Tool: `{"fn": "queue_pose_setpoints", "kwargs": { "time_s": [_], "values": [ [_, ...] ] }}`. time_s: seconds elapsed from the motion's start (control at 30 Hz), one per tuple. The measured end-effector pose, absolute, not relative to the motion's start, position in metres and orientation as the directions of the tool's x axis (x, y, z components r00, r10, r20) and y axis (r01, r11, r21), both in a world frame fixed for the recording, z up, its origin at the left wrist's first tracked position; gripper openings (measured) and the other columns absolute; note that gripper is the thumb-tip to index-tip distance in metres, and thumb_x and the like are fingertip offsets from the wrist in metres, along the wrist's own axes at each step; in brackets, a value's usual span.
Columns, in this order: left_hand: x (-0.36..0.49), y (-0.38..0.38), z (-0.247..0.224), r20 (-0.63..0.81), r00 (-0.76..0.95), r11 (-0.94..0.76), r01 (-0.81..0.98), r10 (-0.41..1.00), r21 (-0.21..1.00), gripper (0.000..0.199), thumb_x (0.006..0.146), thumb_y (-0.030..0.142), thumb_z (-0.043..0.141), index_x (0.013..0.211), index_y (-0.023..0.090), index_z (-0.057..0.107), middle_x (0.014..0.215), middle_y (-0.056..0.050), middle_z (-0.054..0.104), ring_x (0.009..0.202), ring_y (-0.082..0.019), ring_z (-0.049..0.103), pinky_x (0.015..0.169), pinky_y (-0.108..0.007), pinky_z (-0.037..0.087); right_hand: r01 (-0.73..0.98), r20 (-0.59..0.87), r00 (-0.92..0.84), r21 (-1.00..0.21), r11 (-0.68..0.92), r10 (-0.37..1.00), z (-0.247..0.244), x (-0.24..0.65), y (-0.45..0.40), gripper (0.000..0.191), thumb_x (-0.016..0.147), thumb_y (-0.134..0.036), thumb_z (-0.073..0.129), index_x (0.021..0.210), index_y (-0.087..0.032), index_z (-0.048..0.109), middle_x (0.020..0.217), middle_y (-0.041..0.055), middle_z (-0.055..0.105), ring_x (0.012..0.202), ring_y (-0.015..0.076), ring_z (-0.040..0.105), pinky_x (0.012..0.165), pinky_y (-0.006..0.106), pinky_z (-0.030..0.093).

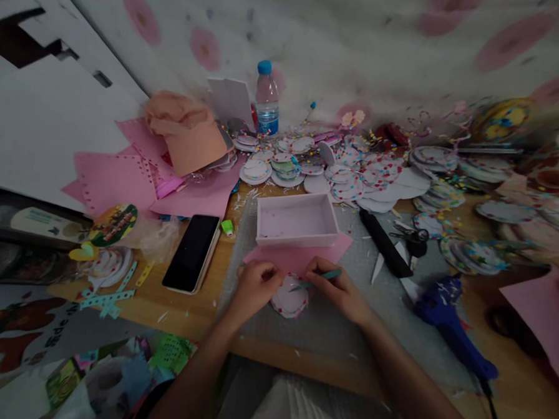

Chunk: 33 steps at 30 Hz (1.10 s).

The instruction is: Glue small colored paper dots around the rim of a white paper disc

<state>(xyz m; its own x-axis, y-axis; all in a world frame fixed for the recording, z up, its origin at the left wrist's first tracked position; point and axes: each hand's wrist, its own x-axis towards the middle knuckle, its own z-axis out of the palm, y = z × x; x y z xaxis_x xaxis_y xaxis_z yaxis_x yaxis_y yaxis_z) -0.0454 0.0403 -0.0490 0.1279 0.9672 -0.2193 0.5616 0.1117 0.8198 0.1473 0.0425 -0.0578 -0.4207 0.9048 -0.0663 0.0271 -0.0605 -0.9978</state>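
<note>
A small round white disc point(290, 301) with red dots around its rim lies low between my hands on the grey cutting mat point(264, 327). My left hand point(255, 288) is closed, its fingertips at the disc's upper left edge; what they pinch, if anything, is hidden. Between the fingers of my right hand point(334, 288) is a slim teal tool point(331, 274), slanting down to the left with its tip over the disc. A pink sheet point(300, 259) lies just beyond my fingers, partly under an open white box point(296, 243).
Stacks of decorated discs point(347, 175) line the back, before a water bottle point(267, 106). To the right lie a black-handled cutter point(385, 243), keys point(415, 246) and a blue glue gun point(455, 331). A phone point(193, 253) and teal strips point(108, 300) lie left.
</note>
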Motion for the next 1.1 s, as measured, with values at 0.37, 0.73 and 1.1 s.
{"fn": "queue_pose_setpoints", "kwargs": {
  "time_s": [0.37, 0.73, 1.1],
  "values": [
    [-0.046, 0.036, -0.053, -0.117, 0.075, 0.043, 0.636, 0.990, 0.770, 0.018, 0.078, 0.029, 0.063, 0.068, 0.015, 0.067, 0.066, -0.003, 0.066, 0.064, -0.015, 0.056, 0.060, -0.025, 0.039, 0.018, -0.062, -0.433, -0.998, -0.060, 0.899, -0.057, 0.148, 0.043, 0.021, 0.089, -0.036, 0.052, 0.077, -0.019, 0.055, 0.069, -0.0020, 0.049, 0.063, 0.0116, 0.044, 0.057, 0.025, 0.034],
    [-0.042, 0.033, -0.057, -0.048, 0.023, 0.021, 0.658, 0.999, 0.753, 0.015, 0.077, 0.023, 0.064, 0.063, 0.016, 0.063, 0.066, -0.002, 0.063, 0.069, -0.016, 0.056, 0.064, -0.027, 0.039, -0.025, -0.088, -0.403, -0.994, -0.107, 0.911, -0.060, 0.149, 0.043, 0.023, 0.087, -0.038, 0.055, 0.074, -0.019, 0.055, 0.065, -0.0023, 0.047, 0.058, 0.0108, 0.041, 0.053, 0.024, 0.032],
    [-0.052, 0.032, -0.056, -0.052, 0.121, -0.029, 0.586, 0.991, 0.810, 0.022, 0.087, 0.026, 0.052, 0.079, 0.018, 0.071, 0.081, -0.004, 0.071, 0.082, -0.019, 0.061, 0.077, -0.030, 0.044, -0.526, -0.173, -0.131, -0.822, -0.216, 0.976, -0.073, 0.153, 0.051, 0.021, 0.082, -0.034, 0.057, 0.067, -0.020, 0.052, 0.044, -0.0091, 0.028, 0.037, 0.0056, 0.018, 0.037, 0.021, 0.017]
  ]
}}
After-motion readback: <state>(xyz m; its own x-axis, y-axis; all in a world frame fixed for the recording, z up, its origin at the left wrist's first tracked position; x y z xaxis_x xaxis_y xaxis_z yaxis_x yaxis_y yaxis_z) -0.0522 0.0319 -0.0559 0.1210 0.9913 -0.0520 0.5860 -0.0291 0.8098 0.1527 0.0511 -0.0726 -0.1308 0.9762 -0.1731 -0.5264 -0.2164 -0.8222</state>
